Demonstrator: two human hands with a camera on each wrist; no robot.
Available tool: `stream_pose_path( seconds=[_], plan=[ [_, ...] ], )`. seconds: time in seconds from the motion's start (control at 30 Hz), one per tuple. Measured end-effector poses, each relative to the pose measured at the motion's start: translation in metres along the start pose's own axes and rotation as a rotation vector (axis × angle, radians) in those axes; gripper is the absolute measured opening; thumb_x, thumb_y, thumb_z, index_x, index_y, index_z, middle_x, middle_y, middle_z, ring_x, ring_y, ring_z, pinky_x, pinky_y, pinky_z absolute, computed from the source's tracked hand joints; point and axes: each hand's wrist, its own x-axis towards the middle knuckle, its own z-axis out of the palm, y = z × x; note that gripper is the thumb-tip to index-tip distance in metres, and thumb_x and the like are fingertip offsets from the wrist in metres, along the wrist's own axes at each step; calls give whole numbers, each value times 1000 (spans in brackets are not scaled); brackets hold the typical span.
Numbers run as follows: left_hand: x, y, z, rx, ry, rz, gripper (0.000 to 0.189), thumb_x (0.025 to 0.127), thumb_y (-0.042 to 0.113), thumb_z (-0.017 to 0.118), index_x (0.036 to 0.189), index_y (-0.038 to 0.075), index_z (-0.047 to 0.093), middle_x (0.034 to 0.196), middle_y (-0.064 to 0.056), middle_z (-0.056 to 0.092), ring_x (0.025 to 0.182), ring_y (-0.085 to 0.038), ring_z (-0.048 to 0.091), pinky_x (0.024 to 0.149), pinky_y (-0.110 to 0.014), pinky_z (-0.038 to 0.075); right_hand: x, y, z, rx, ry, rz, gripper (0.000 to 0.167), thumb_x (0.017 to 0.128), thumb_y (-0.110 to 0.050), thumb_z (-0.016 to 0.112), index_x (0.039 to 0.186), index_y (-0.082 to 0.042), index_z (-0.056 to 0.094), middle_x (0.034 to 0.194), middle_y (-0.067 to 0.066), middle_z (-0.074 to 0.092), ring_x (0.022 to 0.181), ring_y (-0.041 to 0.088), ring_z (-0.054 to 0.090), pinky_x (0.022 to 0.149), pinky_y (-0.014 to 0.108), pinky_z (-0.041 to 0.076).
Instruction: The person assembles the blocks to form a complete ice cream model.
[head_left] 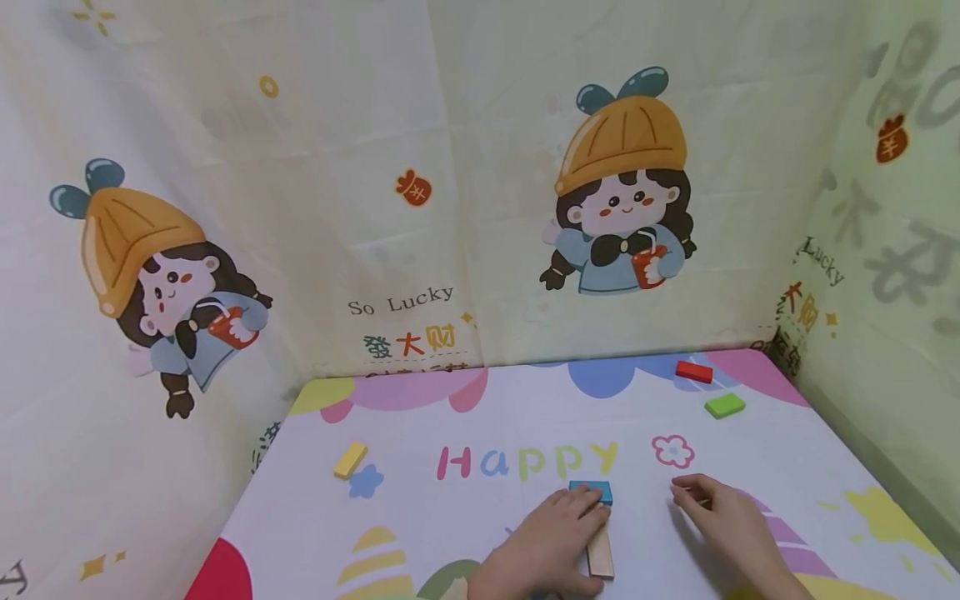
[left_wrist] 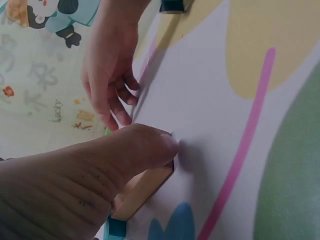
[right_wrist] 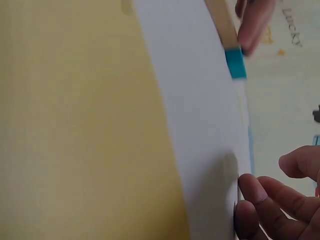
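On the printed tabletop a plain wooden block (head_left: 601, 557) lies lengthwise, with a blue block (head_left: 587, 485) across its far end. My left hand (head_left: 542, 533) reaches over both and partly hides them. Its fingertips rest on the blue block, while the thumb (left_wrist: 162, 145) presses at the wooden block's near end in the left wrist view. To the right, my right hand (head_left: 726, 518) hovers low over the table, apart from the blocks. Its fingers are loosely bent and hold nothing; in the right wrist view the thumb (right_wrist: 300, 161) stands away from the fingers.
A yellow block (head_left: 351, 460) lies at the left of the table. A green block (head_left: 724, 406) and a red block (head_left: 693, 372) lie at the far right. Printed cloth walls (head_left: 510, 208) rise along the table's back and sides.
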Motion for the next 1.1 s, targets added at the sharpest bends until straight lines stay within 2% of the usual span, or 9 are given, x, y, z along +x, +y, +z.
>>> stream_pose_path(
  seconds=[0.17, 0.33, 0.5, 0.63, 0.83, 0.93, 1.1],
  plan=[
    [-1, 1, 0, 10, 0, 10, 75, 86, 51, 72, 150, 17, 52, 158, 2, 46, 149, -13, 40, 118, -29, 36, 12, 22, -26, -22, 7, 9, 48, 101, -38, 63, 127, 2, 67, 100, 9, 76, 77, 16, 62, 63, 31, 46],
    [-2, 4, -1, 9, -29, -4, 73, 89, 51, 67, 151, 17, 51, 161, 3, 44, 151, -13, 38, 119, -29, 35, 24, 42, -46, -97, 68, -53, 49, 102, -40, 58, 123, 4, 68, 100, 11, 77, 79, 14, 65, 69, 35, 45],
    [-2, 5, -6, -7, -67, -20, 72, 91, 50, 67, 152, 16, 51, 161, 3, 43, 150, -13, 38, 117, -28, 37, 35, 58, -59, -137, 136, -70, 46, 103, -38, 57, 119, 4, 70, 102, 17, 76, 90, 35, 69, 69, 41, 46],
    [0, 4, -10, -10, -98, -24, 71, 92, 52, 70, 151, 16, 52, 159, 3, 45, 149, -11, 39, 116, -25, 37, 44, 64, -64, -138, 166, -24, 46, 103, -37, 55, 117, 4, 70, 108, 22, 74, 102, 49, 64, 73, 48, 47],
    [2, 4, -13, 34, -84, -13, 72, 88, 53, 75, 147, 16, 57, 147, 6, 51, 136, -6, 47, 113, -19, 37, 58, 72, -77, -139, 195, 21, 46, 102, -34, 55, 117, 7, 68, 116, 28, 70, 106, 53, 60, 79, 57, 47],
    [4, 6, -13, 42, -90, -28, 70, 87, 53, 76, 145, 17, 59, 144, 8, 52, 133, -4, 47, 113, -20, 38, 68, 80, -83, -140, 215, 27, 45, 102, -33, 54, 115, 8, 68, 114, 29, 70, 102, 52, 61, 74, 52, 47],
    [6, 12, -14, 49, -109, -51, 70, 89, 50, 75, 147, 18, 57, 148, 9, 51, 139, -7, 46, 113, -25, 39, 82, 90, -91, -147, 276, 35, 41, 99, -29, 55, 108, 8, 69, 106, 29, 71, 90, 46, 65, 63, 41, 43]
  ],
)
